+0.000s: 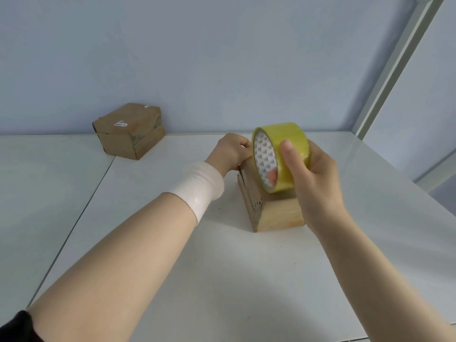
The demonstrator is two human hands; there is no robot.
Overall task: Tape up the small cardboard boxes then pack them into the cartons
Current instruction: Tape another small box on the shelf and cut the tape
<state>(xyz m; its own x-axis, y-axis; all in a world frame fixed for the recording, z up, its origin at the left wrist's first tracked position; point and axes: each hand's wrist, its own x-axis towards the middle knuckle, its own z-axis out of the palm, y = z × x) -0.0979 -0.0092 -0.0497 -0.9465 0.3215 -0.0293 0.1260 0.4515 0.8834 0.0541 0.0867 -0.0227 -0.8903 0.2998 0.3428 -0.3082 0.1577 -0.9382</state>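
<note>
A small cardboard box (276, 213) lies on the white table (197, 267), a little right of centre. My right hand (313, 178) grips a roll of yellowish clear tape (283, 149) and holds it on edge on the box's top. My left hand (232, 151), with a white band round its wrist, has its fingers curled on the box's far left top corner, right beside the roll. Whether it pinches a tape end there is hidden. A second small cardboard box (128, 130) with a white label stands at the back left against the wall.
A pale blue wall (222, 58) closes the back of the table. A white frame post (394, 70) rises at the back right corner. A seam (81, 213) runs down the table's left part. The table's front edge shows at the lower right.
</note>
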